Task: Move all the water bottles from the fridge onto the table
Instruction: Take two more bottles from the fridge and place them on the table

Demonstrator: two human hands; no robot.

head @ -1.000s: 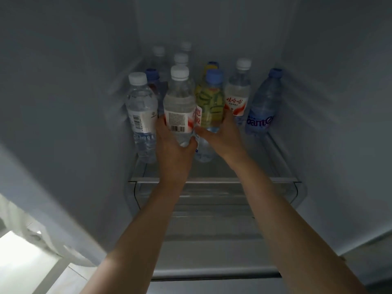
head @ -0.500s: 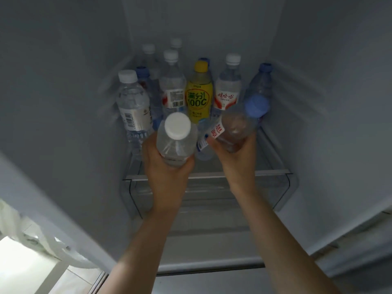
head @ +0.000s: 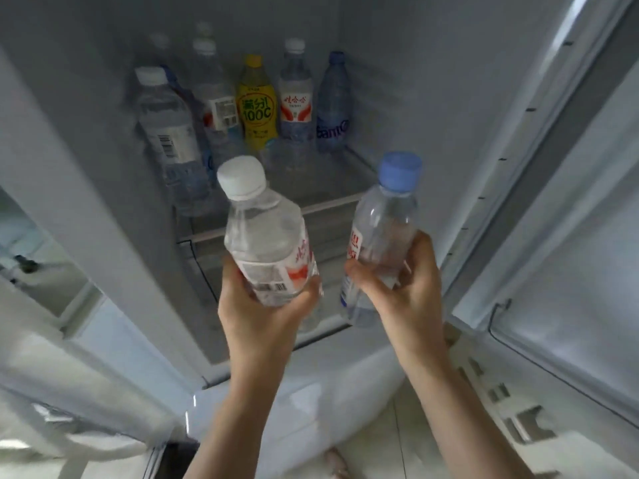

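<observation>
My left hand [head: 262, 312] grips a clear water bottle with a white cap [head: 266, 233], held tilted in front of the open fridge. A clear bottle with a blue cap [head: 383, 229] is in my right hand [head: 404, 292], also out of the compartment. On the glass fridge shelf [head: 328, 181] behind them stand several more bottles: a white-capped one at the left [head: 166, 133], a yellow drink bottle [head: 256, 105], a red-labelled water bottle [head: 295, 98] and a blue bottle [head: 333, 105]. Others at the back are dim. The table is out of sight.
The fridge's left wall [head: 86, 167] and the open right door with its shelf rails [head: 553, 236] flank my arms. Pale tiled floor [head: 397, 437] shows below. A lower drawer [head: 276, 402] sits under the shelf.
Both hands have pulled back out of the fridge, each carrying its bottle toward me and upward. The view has backed away, so the door and floor now show.
</observation>
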